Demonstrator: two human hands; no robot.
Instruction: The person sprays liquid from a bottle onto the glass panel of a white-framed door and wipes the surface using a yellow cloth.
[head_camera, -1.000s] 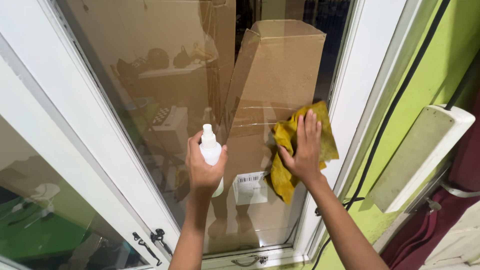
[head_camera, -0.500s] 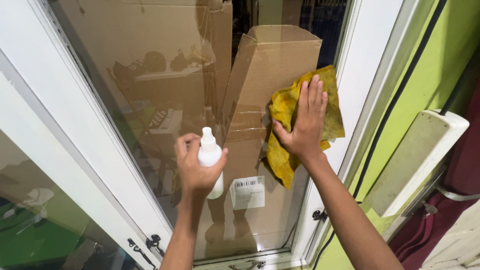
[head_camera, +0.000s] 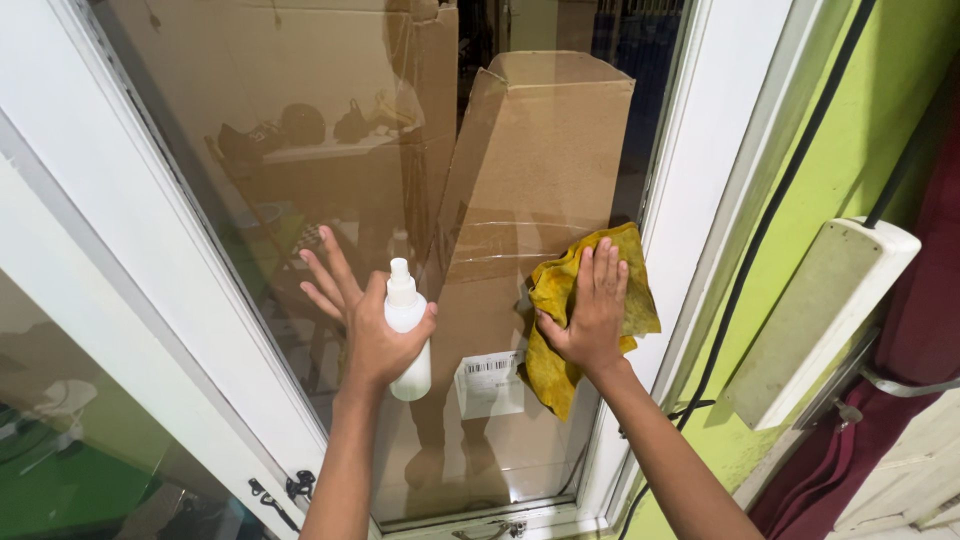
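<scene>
The right hand (head_camera: 592, 315) presses a crumpled yellow soft cloth (head_camera: 560, 320) flat against the glass window pane (head_camera: 300, 120), fingers (head_camera: 604, 268) straight and close together, near the white window frame (head_camera: 690, 200). The left hand (head_camera: 372, 335) holds a small white plastic spray bottle (head_camera: 407, 335) between thumb and palm, its other fingers spread. The cloth looks light and limp: hold it under a flat palm. The bottle looks smooth and light: grip its body.
</scene>
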